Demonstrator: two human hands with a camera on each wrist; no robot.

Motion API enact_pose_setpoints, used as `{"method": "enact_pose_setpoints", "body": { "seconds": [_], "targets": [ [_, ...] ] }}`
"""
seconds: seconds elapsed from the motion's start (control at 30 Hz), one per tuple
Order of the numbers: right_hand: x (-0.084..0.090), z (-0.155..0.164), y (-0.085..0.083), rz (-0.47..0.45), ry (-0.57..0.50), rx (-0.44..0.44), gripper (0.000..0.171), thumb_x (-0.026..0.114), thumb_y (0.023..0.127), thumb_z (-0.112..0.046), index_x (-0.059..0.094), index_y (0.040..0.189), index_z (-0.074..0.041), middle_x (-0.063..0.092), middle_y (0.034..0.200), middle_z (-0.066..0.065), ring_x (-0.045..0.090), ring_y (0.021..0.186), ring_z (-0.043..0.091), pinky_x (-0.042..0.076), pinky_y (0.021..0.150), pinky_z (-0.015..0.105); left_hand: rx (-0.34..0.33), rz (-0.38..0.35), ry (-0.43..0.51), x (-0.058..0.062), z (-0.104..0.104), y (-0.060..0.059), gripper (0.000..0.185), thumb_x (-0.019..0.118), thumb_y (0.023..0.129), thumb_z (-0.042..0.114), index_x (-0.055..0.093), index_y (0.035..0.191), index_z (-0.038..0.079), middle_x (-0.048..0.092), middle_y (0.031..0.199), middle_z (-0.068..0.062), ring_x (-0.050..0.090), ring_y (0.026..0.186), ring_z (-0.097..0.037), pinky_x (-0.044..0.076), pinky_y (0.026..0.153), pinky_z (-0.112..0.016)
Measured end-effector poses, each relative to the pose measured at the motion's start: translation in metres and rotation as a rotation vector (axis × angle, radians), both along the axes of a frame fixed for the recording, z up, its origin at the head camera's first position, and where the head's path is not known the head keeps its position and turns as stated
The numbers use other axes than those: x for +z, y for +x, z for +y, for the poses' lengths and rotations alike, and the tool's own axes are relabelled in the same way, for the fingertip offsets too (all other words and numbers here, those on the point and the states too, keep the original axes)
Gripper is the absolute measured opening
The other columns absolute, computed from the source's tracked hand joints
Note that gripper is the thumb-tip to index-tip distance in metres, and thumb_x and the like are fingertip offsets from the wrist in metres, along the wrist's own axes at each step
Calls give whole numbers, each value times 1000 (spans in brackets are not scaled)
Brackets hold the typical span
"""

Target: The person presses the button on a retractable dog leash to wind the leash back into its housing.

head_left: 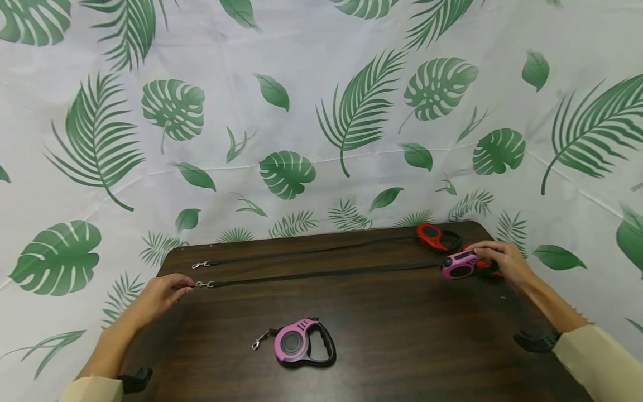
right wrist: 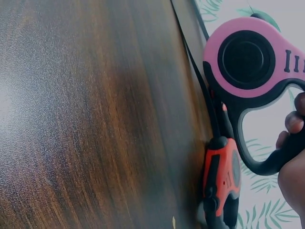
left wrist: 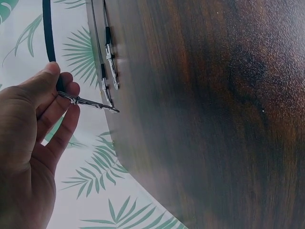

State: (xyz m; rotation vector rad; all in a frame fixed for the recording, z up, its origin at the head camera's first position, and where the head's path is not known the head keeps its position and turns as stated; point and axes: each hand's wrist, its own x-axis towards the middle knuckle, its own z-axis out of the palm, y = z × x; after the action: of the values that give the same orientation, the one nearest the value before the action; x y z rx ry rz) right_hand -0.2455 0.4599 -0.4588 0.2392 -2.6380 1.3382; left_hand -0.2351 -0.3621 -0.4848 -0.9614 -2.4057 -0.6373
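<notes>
A pink retractable leash (head_left: 458,266) (right wrist: 248,59) lies at the table's far right, and my right hand (head_left: 482,255) (right wrist: 294,126) grips its black handle. Its black tape (head_left: 326,273) runs left across the table to a metal clip (head_left: 204,284) (left wrist: 88,101). My left hand (head_left: 183,285) (left wrist: 64,88) pinches that clip at the table's left edge. A red leash (head_left: 433,237) lies behind with its own tape (head_left: 321,250) stretched to a second clip (head_left: 201,264) (left wrist: 112,64). Another red leash (right wrist: 221,181) lies under the pink one.
A second pink leash (head_left: 302,343) with its tape wound in lies near the front middle of the dark wooden table (head_left: 402,335). A white cloth printed with green leaves (head_left: 301,111) hangs behind and around the table.
</notes>
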Motion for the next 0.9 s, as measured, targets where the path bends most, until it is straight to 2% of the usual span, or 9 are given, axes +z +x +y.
{"method": "enact_pose_setpoints", "body": {
  "seconds": [0.2,0.4,0.6,0.9],
  "targets": [
    [2,-4,3,-2,-54,22,30,58,110,-18,75,117,6,73,98,-24,57,88,11,47,74,23,25,-17,-20,1,-1,3,30,85,70,-19,73,88,2,74,81,-3,65,72,0,51,61,-11],
    [1,-9,6,10,-104,70,29,57,111,-15,75,117,6,76,103,-20,61,89,6,49,76,17,12,-25,-9,3,1,4,30,84,70,-21,73,89,1,74,81,-5,68,72,-3,52,62,-11],
    [4,-15,6,27,-126,107,27,56,110,-11,75,117,6,76,103,-19,61,90,7,50,76,18,5,-18,1,5,3,5,30,84,70,-21,73,89,0,75,81,-5,69,72,-5,52,62,-11],
    [8,-28,3,35,-88,114,27,57,110,-12,75,116,7,75,103,-20,61,90,7,50,76,18,13,-21,-9,6,6,4,30,85,71,-19,73,90,1,74,82,-5,68,73,-4,53,62,-13]
  ]
}}
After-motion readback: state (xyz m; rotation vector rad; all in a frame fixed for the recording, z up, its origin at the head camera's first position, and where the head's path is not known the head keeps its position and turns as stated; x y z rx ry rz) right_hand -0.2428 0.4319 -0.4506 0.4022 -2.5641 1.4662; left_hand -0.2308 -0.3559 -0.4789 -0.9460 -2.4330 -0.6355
